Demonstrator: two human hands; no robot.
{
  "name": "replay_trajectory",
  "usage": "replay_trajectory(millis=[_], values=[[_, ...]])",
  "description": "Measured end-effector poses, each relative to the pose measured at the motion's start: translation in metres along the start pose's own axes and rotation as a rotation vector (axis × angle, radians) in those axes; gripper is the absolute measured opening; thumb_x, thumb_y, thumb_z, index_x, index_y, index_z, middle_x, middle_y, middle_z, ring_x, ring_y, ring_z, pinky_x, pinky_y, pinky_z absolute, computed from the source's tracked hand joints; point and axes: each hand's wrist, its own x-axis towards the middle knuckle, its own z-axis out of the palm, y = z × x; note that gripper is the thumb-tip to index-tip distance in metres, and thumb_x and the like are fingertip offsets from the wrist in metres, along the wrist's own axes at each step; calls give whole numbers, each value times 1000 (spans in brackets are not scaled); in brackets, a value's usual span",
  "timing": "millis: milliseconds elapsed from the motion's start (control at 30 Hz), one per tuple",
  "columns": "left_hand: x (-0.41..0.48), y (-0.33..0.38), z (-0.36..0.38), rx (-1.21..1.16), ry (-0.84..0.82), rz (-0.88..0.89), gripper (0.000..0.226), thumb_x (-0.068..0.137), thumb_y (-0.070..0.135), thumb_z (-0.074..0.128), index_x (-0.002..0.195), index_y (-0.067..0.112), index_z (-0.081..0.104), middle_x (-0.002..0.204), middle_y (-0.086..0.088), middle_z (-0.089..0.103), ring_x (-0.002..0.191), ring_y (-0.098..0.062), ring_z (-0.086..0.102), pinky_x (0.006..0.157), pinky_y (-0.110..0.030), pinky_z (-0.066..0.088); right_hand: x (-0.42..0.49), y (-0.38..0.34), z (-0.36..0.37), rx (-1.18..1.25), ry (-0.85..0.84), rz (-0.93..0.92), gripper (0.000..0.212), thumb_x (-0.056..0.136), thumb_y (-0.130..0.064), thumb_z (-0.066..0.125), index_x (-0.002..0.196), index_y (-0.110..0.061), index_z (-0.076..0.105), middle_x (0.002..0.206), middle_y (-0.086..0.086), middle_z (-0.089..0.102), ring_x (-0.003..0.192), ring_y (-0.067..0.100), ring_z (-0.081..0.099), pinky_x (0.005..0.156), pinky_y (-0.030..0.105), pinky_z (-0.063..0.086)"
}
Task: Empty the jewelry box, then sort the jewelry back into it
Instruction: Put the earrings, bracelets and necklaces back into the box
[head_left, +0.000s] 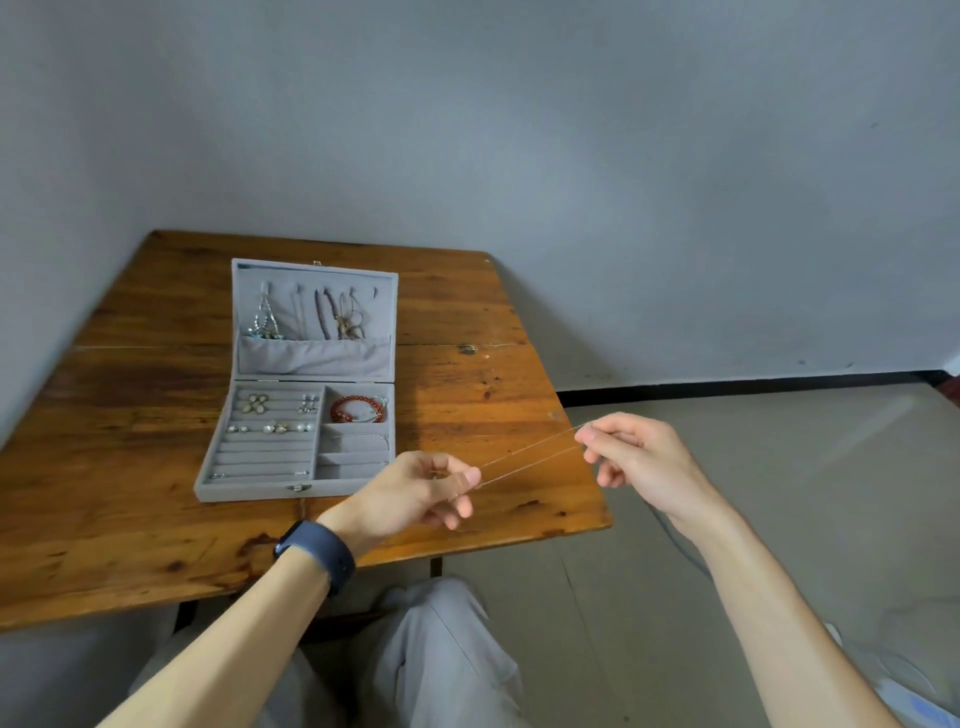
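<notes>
Two strands of a thin pale chain (530, 457), drawn taut between both hands. One end pinched between thumb and forefinger of the left hand (415, 491), other fingers curled under. Far end pinched by thumb and fingertips of the right hand (639, 457), lower fingers loosely bent. Dark blue watch band (317, 556) round the left wrist, grey trousers (441, 649) beneath both forearms.

Just beyond and left of the left fingers, on the wooden table (467, 374), grey velvet jewelry box (249, 491), lid thrown open away from the hands. Metal clasp (298, 487) on the front wall, any marking too small to read. Nearest those fingers, the right-hand compartments, with a red bead bracelet (358, 409) in the farthest one. Left of these, ring rolls holding earrings (275, 415). Farthest from the fingers, necklaces (311, 312) hung in the lid above a fabric pocket.
</notes>
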Motion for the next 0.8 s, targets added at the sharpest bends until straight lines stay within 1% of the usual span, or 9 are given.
replay_trajectory(millis=[100,167,267,367,467,567,667,733,800], values=[[15,9,-19,155,105,-1,25,94,33,67,95,9,66,76,-2,73,62,-16,61,62,-29,48,20,10,3,16,-35,42,12,94,-27,66,99,-18,74,87,0,76,68,18,70,67,29,49],[31,22,-31,353,198,20,24,94,36,67,91,13,70,72,4,74,57,-10,61,56,-23,48,38,18,5,39,-40,73,14,95,-28,66,101,-19,74,91,-3,77,78,17,74,70,29,52],[66,43,-45,562,246,-2,23,94,42,66,86,21,70,74,9,75,56,-6,62,55,-16,47,75,34,2,188,4,162,15,92,-29,70,102,-19,76,98,-2,77,86,16,74,78,32,55],[111,58,-49,631,277,-28,21,99,38,59,92,20,66,79,5,76,60,-9,65,57,-21,51,122,50,6,319,71,236,16,89,-26,75,104,-18,76,99,3,77,84,17,71,76,30,56],[162,69,-50,854,420,-42,23,101,37,51,95,20,64,87,1,71,76,-21,68,72,-35,58,175,60,16,364,162,250,14,89,-22,75,102,-18,76,94,3,77,81,15,69,72,27,56],[211,75,-59,1049,547,-121,24,103,35,47,108,17,62,101,-7,66,88,-29,64,79,-39,57,226,62,25,344,248,228,13,84,-20,80,96,-20,78,88,-2,77,80,12,71,70,24,55],[252,76,-75,1129,608,-182,25,105,29,45,111,11,62,103,-11,65,91,-32,63,73,-36,51,274,63,33,270,286,169,11,80,-24,83,90,-26,79,84,-8,77,76,7,72,74,25,56],[273,73,-85,1213,618,-209,23,103,25,46,108,11,64,94,-7,60,84,-28,58,67,-34,44,303,63,41,206,309,142,9,81,-29,82,89,-29,78,87,-12,76,82,8,71,82,27,56],[287,69,-92,1292,613,-250,24,100,23,46,110,12,64,103,-7,56,90,-28,55,70,-35,42,325,62,50,141,327,141,10,84,-31,79,93,-29,78,93,-15,73,91,8,66,85,24,51]])
